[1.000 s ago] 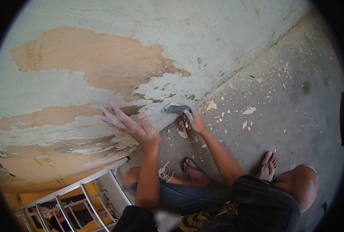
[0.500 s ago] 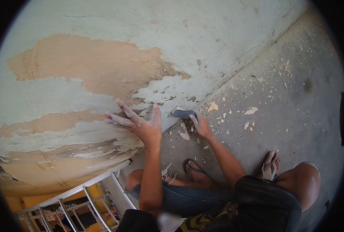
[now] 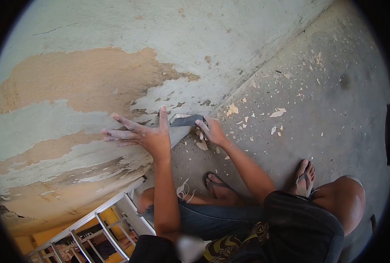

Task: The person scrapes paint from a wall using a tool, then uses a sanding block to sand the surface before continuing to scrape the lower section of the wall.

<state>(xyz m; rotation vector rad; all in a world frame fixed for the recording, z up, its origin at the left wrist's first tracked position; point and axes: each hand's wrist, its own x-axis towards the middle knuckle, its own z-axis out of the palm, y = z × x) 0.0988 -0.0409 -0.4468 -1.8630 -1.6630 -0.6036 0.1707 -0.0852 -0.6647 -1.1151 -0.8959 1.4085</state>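
My left hand (image 3: 149, 138) is open, fingers spread, against the peeling wall (image 3: 168, 39); whitish dust coats the fingertips. Just to its right, my right hand (image 3: 211, 131) grips a dark, flat scraper (image 3: 187, 120) with a pale, metallic-looking edge. That edge meets the wall low down, close to where wall and floor join. Pale green paint covers much of the wall, with bare tan patches (image 3: 89, 74) and dark flaked streaks around them. My right fingers partly hide the near end of the scraper.
An aluminium ladder (image 3: 105, 228) stands at lower left, with part of a person visible behind its rungs. Paint flakes (image 3: 277, 113) litter the grey concrete floor (image 3: 326, 127). My sandalled feet (image 3: 307, 175) and bent knees are close below my hands.
The view has shifted, so wall and floor appear farther left. My right hand and the scraper have moved slightly up along the wall's base. My left hand stays spread on the wall.
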